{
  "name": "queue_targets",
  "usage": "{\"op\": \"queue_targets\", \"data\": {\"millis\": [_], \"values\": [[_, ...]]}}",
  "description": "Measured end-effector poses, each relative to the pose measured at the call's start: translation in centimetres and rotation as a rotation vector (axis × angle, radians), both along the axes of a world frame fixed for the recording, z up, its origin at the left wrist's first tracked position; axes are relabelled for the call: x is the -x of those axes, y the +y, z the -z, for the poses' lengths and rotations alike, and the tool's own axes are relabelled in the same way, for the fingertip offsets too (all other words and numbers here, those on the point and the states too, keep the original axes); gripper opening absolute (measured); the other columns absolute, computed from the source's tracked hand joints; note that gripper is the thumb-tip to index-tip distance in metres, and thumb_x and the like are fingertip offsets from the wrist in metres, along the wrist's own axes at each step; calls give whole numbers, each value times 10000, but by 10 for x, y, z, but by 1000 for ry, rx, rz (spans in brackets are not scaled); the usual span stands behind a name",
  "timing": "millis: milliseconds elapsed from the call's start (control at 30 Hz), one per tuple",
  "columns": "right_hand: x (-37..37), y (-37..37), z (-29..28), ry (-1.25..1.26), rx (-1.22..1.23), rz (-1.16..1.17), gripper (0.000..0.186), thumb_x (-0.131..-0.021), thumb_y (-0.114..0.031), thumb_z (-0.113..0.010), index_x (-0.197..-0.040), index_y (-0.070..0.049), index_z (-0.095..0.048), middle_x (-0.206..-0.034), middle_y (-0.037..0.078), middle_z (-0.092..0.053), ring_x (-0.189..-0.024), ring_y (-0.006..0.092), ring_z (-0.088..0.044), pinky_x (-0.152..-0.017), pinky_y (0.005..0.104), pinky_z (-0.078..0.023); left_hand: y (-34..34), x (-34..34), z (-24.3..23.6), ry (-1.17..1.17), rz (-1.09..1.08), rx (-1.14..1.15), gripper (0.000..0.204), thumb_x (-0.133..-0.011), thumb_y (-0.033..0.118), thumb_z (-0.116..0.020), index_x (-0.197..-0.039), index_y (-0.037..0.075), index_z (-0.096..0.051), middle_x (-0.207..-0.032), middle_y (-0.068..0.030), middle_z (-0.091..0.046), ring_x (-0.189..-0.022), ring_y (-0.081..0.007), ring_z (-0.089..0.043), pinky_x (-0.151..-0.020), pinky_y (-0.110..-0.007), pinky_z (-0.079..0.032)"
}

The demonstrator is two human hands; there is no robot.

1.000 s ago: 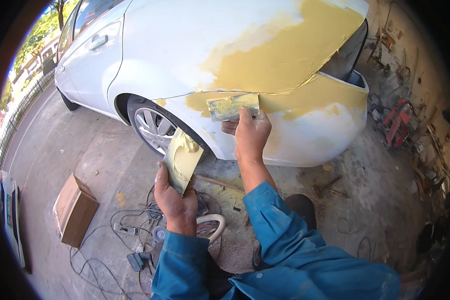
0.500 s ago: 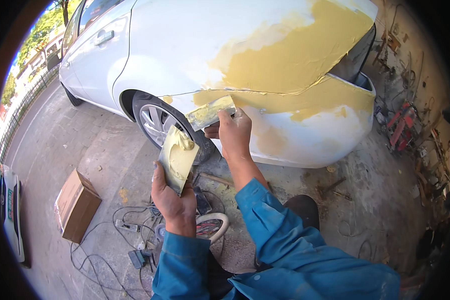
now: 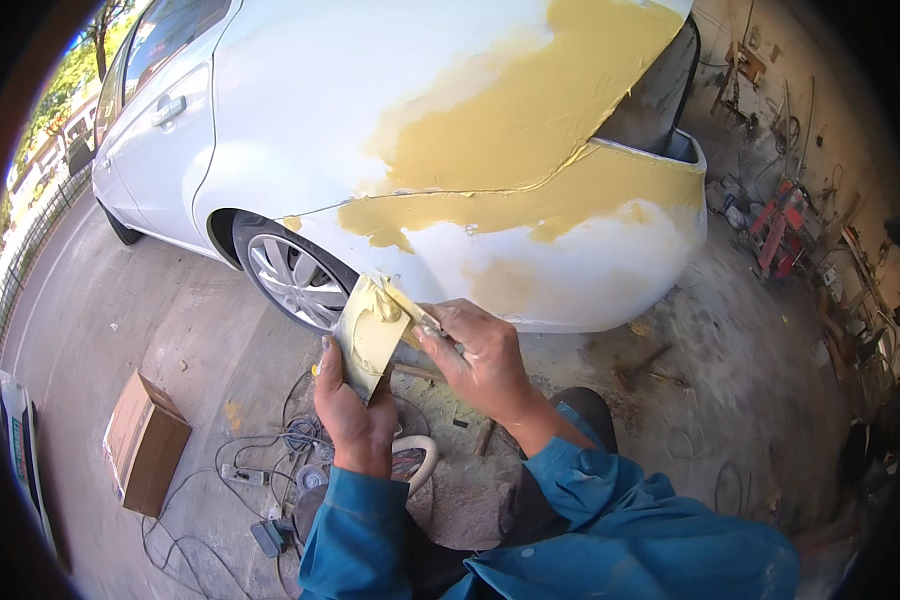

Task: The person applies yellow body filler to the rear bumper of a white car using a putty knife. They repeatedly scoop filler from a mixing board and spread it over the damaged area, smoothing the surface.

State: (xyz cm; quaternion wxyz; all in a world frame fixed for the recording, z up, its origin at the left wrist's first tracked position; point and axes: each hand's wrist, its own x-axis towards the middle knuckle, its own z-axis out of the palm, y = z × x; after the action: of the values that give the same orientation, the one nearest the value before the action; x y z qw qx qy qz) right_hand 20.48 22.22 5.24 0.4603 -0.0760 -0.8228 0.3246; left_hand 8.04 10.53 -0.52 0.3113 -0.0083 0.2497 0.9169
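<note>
"How do the fingers stand?"

"On the right hand (image 3: 480, 357), thumb and fingers are clamped on a spreader (image 3: 407, 304), seen nearly edge-on and smeared with yellow. The left hand (image 3: 358, 420) grips the lower end of a pale plate (image 3: 363, 345), thumb along its left edge, other fingers partly hidden."

"And the paste?"

"A creamy yellow lump of paste (image 3: 377, 303) sits on the plate's upper end, beyond the left fingertips. The spreader overlaps the upper right edge, just beside it; I can't tell whether they touch."

"Farther out?"

"A white car (image 3: 300, 110), its rear side broadly coated with yellow filler (image 3: 500, 125). The wheel (image 3: 295, 278) is behind the plate."

"Any writing?"

"A green plate-shaped panel (image 3: 17, 445) at the far left, too small to read."
</note>
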Motion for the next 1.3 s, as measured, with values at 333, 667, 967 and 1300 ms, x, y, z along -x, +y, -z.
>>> {"op": "queue_targets", "data": {"millis": [333, 667, 967, 1300], "values": [[-103, 99, -67, -193, -1005, 512, 406, -863, -18, -801, -1216, -208, -865, -1344, 63, -753, -1279, 305, -663, -1154, 557, -478, -11, 5, -1, 8, -23, 9, 390, -1157, 384, -601, -1370, 77, -712, -1283, -46, -807, -1119, -206, -783, -884, -380, -586], [-117, 179, -140, -337, -1431, 497, 326, -979, -186, -695, -1253, -260, -856, -1435, -13, -711, -1396, 198, -596, -1330, 542, -362, -2, 2, -2, -5, -18, 21, 341, -1152, 368, -618, -1333, 103, -732, -1254, -23, -820, -1076, -181, -791, -863, -364, -570], [-113, 189, -138, -368, -1457, 460, 334, -995, -187, -677, -1275, -251, -847, -1440, -16, -709, -1405, 198, -594, -1315, 536, -368, 1, 3, 4, 29, -12, 24, 350, -1155, 369, -610, -1337, 96, -730, -1267, -32, -814, -1106, -185, -781, -890, -382, -574], [-137, 194, -136, -440, -1443, 483, 360, -987, -165, -687, -1304, -252, -833, -1434, -10, -718, -1378, 207, -613, -1308, 543, -364, 1, 4, 2, 14, -2, 13, 375, -1167, 356, -581, -1374, 69, -704, -1303, -53, -793, -1154, -215, -768, -978, -411, -571]]}}
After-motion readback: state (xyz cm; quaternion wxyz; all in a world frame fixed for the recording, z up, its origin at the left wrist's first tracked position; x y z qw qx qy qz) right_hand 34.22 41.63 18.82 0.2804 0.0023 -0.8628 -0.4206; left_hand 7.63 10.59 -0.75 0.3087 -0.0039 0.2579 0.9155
